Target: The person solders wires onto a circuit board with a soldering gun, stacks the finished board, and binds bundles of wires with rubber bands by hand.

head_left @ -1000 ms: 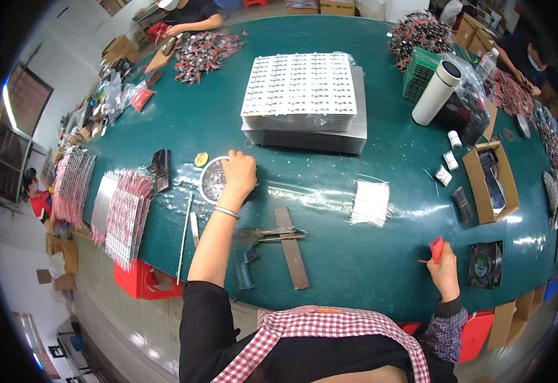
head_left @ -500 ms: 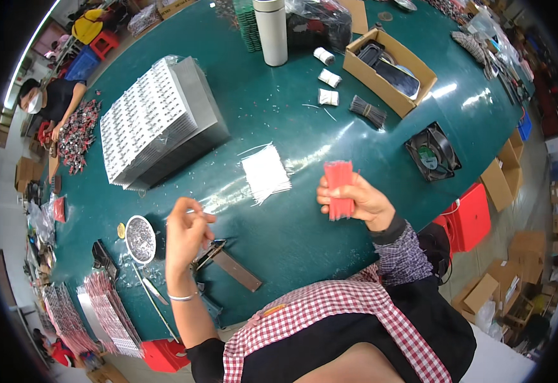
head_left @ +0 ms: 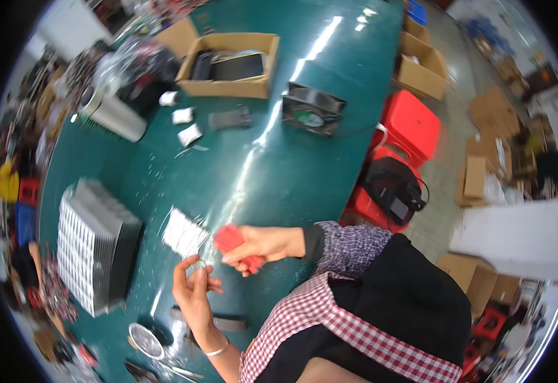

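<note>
My right hand is wrapped round a bundle of short red wires, held above the green table. Close by on the left, my left hand is raised with thumb and forefinger pinched. A thin loop, which looks like a rubber band, shows at those fingertips; motion blur softens it. Just beyond both hands, a flat pile of white wires lies on the table. Behind my left wrist lies a brown bar-shaped tool, partly hidden.
A stack of grey-white trays stands at left, near a bowl of small metal parts. Farther off are a steel flask, a cardboard box, a bundle of dark wires and a black fan. Red stools flank the table.
My view has swung to the right. My hands have come closer together, and the red wire bundle has tilted and moved near my left fingertips.
</note>
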Available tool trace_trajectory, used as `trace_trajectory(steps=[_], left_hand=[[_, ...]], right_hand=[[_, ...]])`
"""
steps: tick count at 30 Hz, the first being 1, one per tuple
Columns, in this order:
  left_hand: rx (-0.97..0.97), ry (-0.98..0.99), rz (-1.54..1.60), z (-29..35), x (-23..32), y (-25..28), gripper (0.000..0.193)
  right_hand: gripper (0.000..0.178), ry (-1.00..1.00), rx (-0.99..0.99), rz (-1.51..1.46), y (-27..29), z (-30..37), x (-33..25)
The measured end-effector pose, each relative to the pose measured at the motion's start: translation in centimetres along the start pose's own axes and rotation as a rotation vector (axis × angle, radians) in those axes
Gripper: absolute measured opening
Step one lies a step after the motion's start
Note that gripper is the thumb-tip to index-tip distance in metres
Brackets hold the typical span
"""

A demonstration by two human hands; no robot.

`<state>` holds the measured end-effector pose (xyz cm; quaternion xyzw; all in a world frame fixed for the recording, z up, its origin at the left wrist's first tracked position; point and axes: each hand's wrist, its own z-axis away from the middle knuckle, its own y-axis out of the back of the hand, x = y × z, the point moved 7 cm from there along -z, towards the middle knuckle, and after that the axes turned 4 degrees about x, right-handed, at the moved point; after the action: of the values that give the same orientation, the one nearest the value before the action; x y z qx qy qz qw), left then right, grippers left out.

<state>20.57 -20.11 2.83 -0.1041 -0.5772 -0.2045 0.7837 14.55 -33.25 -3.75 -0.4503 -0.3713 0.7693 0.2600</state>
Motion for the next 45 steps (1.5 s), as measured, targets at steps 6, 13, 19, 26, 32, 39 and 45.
trace_trajectory(steps=[6,13,19,26,32,39,45], left_hand=[[-0.123,-0.072,-0.224,0.7,1.3,-3.9,0.038],[-0.135,-0.094,-0.337,0.9,1.9,-4.9,0.039],[-0.018,-0.199,-0.395,-0.7,0.9,-5.0,0.020],[-0.088,0.208,0.680,-3.3,-2.2,-3.5,0.031],[-0.324,-0.051,0.626,-2.1,1.0,-6.6,0.083],[-0.641,-0.364,-0.616,1.8,3.7,-7.8,0.091],[-1.040,-0.304,-0.752,4.8,1.9,-9.8,0.064]], right_hand=[[0.026,0.146,0.057,0.065,-0.3,0.5,0.0],[0.016,0.204,0.084,0.167,-0.5,0.9,0.1],[0.015,0.194,-0.057,0.221,-2.9,3.1,-1.1],[0.022,0.216,-0.053,0.318,-2.5,3.3,0.7],[0.019,0.237,0.082,0.087,-2.2,4.3,0.9],[0.037,0.170,-0.073,0.436,-1.5,5.4,5.1],[0.028,0.277,-0.144,0.337,-1.9,4.6,7.1]])
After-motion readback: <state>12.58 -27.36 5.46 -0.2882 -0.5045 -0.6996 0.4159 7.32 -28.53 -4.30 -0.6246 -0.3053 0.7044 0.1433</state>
